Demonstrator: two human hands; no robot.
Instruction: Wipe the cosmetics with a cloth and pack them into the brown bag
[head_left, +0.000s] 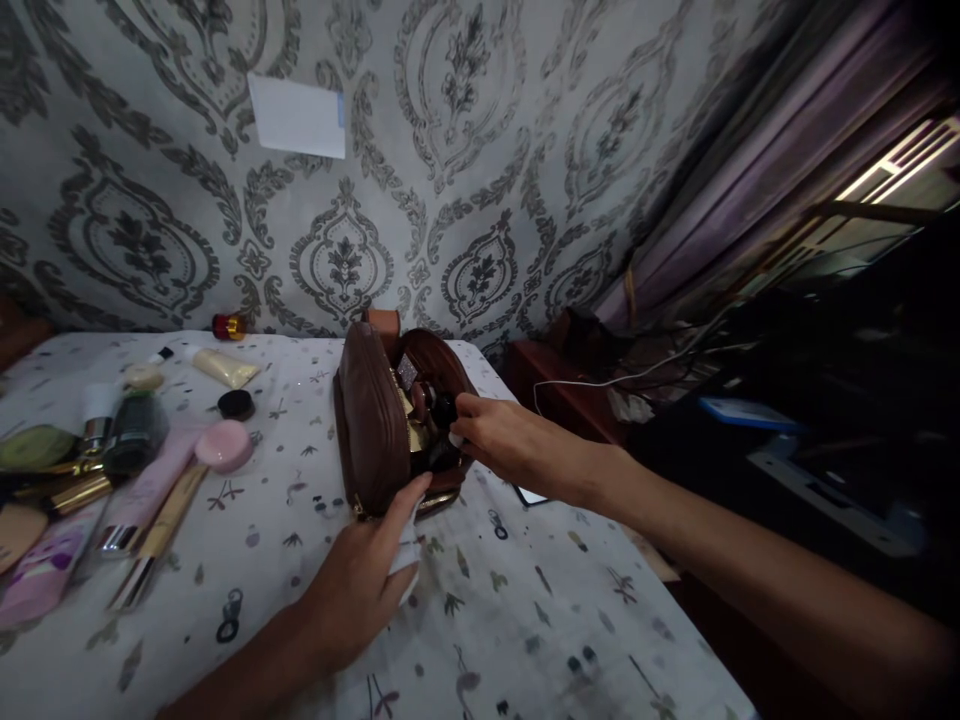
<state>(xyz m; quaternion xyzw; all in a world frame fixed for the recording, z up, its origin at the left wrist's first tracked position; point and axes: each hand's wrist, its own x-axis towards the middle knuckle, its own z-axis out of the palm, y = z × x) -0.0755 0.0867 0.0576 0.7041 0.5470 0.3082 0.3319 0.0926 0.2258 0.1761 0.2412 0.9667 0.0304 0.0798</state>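
A brown zip-up cosmetic bag (367,425) stands unzipped on the patterned cloth, with several small dark and gold items visible inside. At its near edge, my left hand (349,585) has a finger resting against the bag and a crumpled white tissue (406,558) tucked in its curled fingers. My right hand (510,440) reaches over the bag's right side, fingers pinched together at the opening beside a black round item (444,410). Whatever those fingers grip is hidden in shadow.
On the left lie several cosmetics, among them a pink round compact (223,445), a black lid (236,404), a cream tube (223,367) and a pink tube (154,490). A red-and-gold jar (229,326) sits by the wall. A white cable (585,383) runs at right.
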